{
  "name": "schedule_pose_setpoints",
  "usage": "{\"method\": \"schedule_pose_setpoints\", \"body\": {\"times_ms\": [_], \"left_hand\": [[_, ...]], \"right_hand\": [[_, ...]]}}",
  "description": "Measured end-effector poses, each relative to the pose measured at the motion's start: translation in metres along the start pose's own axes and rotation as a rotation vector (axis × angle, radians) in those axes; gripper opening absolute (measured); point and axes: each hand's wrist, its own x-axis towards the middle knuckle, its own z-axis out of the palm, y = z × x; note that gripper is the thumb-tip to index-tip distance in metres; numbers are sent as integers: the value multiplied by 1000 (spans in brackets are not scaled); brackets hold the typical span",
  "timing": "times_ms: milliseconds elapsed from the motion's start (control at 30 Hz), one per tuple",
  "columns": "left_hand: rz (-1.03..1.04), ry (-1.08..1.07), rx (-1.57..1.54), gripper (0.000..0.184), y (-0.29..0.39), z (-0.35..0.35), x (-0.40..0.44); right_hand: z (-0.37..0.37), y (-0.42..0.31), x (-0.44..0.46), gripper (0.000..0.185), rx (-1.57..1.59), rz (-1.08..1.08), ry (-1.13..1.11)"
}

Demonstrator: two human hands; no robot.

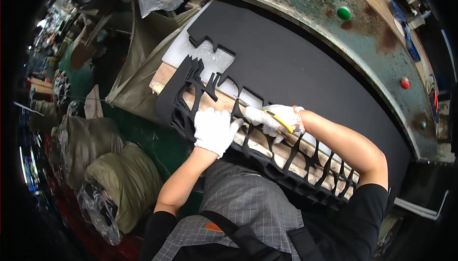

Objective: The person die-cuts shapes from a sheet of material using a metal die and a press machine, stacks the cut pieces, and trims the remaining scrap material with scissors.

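Observation:
Die-cut black foam sheets (168, 98), stacked and full of cut-out gaps, hang over the near edge of the work surface in front of me. My left hand (213, 130), in a white glove, has its fingers curled over the stack's near edge, closed on the foam. To its right, my gloved right hand (279, 119) is wrapped around a yellow utility knife (280, 122). A thin tip points left from that hand, close to the foam strips. Wood (164, 73) and a white sheet (176, 53) show beneath the foam.
A large black foam sheet (291, 56) covers the work surface behind my hands. Beyond it runs a worn green machine beam (362, 18) with a green button (343, 13) and a red button (405, 83). Stuffed sacks (125, 184) lie on the floor at left.

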Motion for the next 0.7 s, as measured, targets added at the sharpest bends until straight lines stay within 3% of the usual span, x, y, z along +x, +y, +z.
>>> {"method": "schedule_pose_setpoints", "body": {"times_ms": [33, 100, 133, 200, 267, 300, 367, 400, 433, 500, 567, 633, 667, 700], "left_hand": [[-17, 0, 17, 41, 4, -2, 1], [-11, 30, 59, 42, 11, 1, -1], [8, 50, 87, 43, 13, 3, -1], [-14, 4, 102, 43, 13, 4, 1], [-58, -82, 69, 44, 7, 2, 1], [-45, -167, -10, 39, -2, -2, -6], [-106, -96, -9, 53, 5, -19, -11], [32, -27, -22, 68, 12, -35, 1], [118, -1, -36, 63, 21, -32, 7], [115, -182, -160, 62, 25, 3, 10], [109, -194, -83, 57, 28, 12, 21], [174, -533, -80, 54, 30, 11, 25], [208, -265, -163, 48, 27, 15, 18], [212, -269, -174, 48, 31, 17, 12]], "right_hand": [[-16, 9, 13, 40, 81, 30, -99], [-15, -12, 18, 31, -19, 47, -11], [-37, 12, 66, 30, 135, 0, -127], [-4, -30, 21, 40, -330, -66, 125], [5, -12, 4, 58, -511, -125, 301], [1, 12, 9, 60, -707, -314, 399], [4, 19, -36, 52, -675, -285, 404], [3, 26, -53, 45, -705, -305, 419], [-5, 38, -62, 35, -825, -403, 460], [-27, 61, -67, 23, 30, -160, 112], [-35, 63, -61, 26, 255, 163, -17], [-37, 63, -43, 31, -39, 167, -44], [-33, 49, -36, 39, -44, 134, -16], [-29, 31, -29, 46, -53, 99, 12]]}}
